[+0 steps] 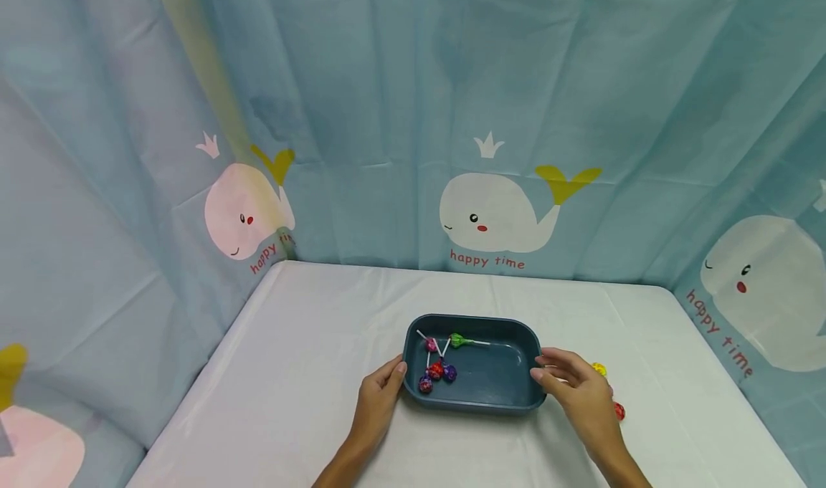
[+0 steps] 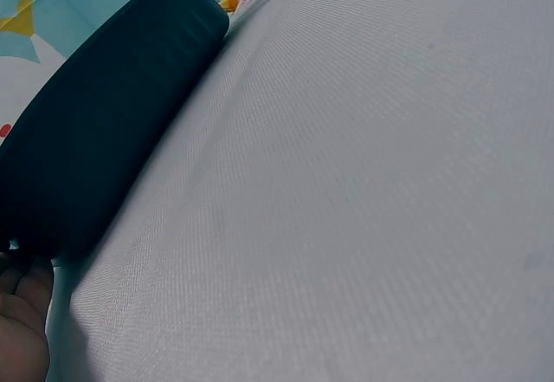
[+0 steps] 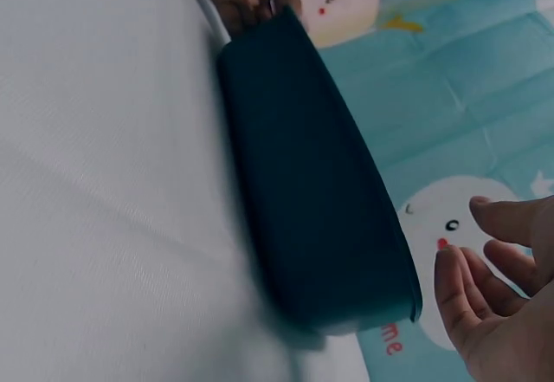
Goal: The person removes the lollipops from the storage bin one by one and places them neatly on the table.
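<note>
Wrist views: hands (image 2: 24,326) (image 3: 515,334) cut off by edges, tray (image 3: 312,183) interior hidden.

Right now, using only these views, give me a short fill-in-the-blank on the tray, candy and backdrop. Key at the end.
1. In the head view, the left hand holds the tray at its ____ end.
2. Inside it, the lollipop whose stick points right has a ____ wrapper.
3. The hand nearest the yellow candy is the ____ one.
4. Under the middle whale on the curtain, the print reads "happy ____".

Missing words: left; green; right; time.
</note>
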{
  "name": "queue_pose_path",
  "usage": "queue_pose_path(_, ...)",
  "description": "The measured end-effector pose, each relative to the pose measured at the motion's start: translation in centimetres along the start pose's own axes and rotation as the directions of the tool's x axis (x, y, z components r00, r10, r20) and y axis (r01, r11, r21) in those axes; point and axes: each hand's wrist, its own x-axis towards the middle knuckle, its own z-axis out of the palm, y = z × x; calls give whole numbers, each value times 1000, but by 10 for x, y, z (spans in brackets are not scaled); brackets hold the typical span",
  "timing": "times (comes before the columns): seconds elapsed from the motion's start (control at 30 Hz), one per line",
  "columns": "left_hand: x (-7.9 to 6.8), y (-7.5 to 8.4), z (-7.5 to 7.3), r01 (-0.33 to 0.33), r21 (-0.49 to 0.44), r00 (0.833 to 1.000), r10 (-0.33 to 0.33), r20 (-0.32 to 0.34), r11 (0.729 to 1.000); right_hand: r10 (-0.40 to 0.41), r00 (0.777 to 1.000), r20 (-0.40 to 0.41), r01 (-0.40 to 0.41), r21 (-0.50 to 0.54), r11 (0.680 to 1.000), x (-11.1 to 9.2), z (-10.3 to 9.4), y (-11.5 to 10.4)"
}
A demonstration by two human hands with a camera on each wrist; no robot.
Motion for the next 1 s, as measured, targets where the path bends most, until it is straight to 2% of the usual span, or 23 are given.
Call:
queue_pose_path(0.4, 1, 0, 0, 0, 4, 1000, 0, -1, 1000, -10, 997, 81, 4, 63, 998, 1, 25, -9)
queue_pose_path(0.6, 1, 0, 0, 8, 15, 1000, -8, -10, 1000, 4, 995, 104, -8, 45, 999, 5, 34, -15)
queue_pose_path(1.0, -2, 2, 0, -15, -4, 1000, 15, 8, 1000, -22, 990, 136, 22, 3, 1000, 7, 55, -19)
